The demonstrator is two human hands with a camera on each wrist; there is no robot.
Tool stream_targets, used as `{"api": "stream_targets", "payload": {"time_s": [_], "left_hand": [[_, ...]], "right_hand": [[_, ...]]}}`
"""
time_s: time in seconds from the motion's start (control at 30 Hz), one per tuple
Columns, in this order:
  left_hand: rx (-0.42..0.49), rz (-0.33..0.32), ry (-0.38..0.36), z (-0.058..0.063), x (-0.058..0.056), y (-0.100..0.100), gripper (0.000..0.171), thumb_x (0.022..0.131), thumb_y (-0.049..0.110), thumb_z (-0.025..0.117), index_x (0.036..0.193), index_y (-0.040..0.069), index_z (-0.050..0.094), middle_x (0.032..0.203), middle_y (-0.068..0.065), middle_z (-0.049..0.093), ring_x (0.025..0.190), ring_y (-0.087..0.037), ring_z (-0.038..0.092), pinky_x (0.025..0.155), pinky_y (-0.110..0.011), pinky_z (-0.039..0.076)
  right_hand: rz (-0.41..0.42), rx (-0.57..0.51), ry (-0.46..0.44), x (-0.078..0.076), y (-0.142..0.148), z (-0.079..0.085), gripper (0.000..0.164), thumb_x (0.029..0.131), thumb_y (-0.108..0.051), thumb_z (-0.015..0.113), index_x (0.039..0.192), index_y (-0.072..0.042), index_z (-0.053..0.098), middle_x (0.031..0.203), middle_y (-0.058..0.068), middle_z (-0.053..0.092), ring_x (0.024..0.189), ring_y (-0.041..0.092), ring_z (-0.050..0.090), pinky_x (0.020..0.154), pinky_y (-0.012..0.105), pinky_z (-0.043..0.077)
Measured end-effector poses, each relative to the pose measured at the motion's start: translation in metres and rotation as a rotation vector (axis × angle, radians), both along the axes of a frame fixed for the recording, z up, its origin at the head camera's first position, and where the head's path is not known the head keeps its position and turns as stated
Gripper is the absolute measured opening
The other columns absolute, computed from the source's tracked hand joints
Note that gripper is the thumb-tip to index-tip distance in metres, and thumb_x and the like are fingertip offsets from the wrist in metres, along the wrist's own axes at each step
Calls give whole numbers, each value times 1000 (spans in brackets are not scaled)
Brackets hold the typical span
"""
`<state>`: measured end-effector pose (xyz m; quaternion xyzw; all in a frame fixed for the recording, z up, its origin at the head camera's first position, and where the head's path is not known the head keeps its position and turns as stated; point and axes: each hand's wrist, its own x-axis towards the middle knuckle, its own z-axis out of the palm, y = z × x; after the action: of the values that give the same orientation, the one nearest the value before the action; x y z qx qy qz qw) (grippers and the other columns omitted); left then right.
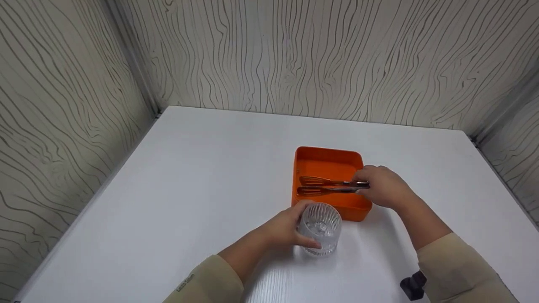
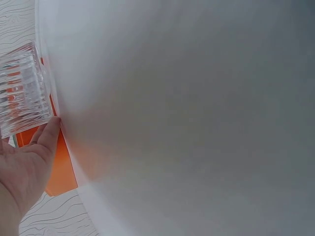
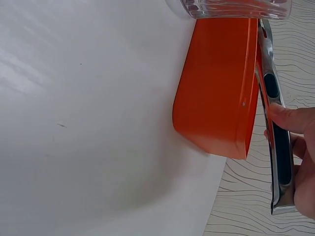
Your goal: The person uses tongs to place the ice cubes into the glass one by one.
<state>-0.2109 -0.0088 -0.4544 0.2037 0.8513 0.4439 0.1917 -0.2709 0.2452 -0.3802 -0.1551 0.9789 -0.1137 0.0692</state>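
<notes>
Metal tongs (image 1: 330, 190) with slotted ends lie over the orange rectangular container (image 1: 328, 153). My right hand (image 1: 385, 185) pinches their handle end near the container's right wall; in the right wrist view the thumb presses the upper arm of the tongs (image 3: 275, 118). A clear ribbed glass (image 1: 321, 229) stands just in front of the container. Around its left side my left hand (image 1: 290, 229) curls, thumb at the near side and fingers at the far side. The left wrist view shows the glass (image 2: 22, 91) beside that hand's fingers.
The white table (image 1: 189, 189) spreads around the container. Wood-patterned panels (image 1: 269, 54) rise behind it and at both sides. A small dark object (image 1: 412, 287) lies close to the right sleeve at the front.
</notes>
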Motion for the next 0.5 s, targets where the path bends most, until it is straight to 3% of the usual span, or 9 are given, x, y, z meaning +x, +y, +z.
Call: {"api": "stream_targets", "payload": {"time_s": [0.27,0.5], "left_hand": [[13,-16,21,1,1,0,81,61,41,82,124,47,31,119,17,49,111,-7,47,96,-36,42],[11,8,-12,2,1,1,80,61,41,82,123,50,31,121,18,49,113,-9,47,97,-38,41]], "right_hand": [[13,42,64,-2,-6,-12,14,80,-13,67,93,-15,65,81,0,56,77,22,48,72,41,46],[2,17,37,-4,-8,-17,14,80,-12,65,93,-16,66,81,0,55,78,22,47,72,39,46]]}}
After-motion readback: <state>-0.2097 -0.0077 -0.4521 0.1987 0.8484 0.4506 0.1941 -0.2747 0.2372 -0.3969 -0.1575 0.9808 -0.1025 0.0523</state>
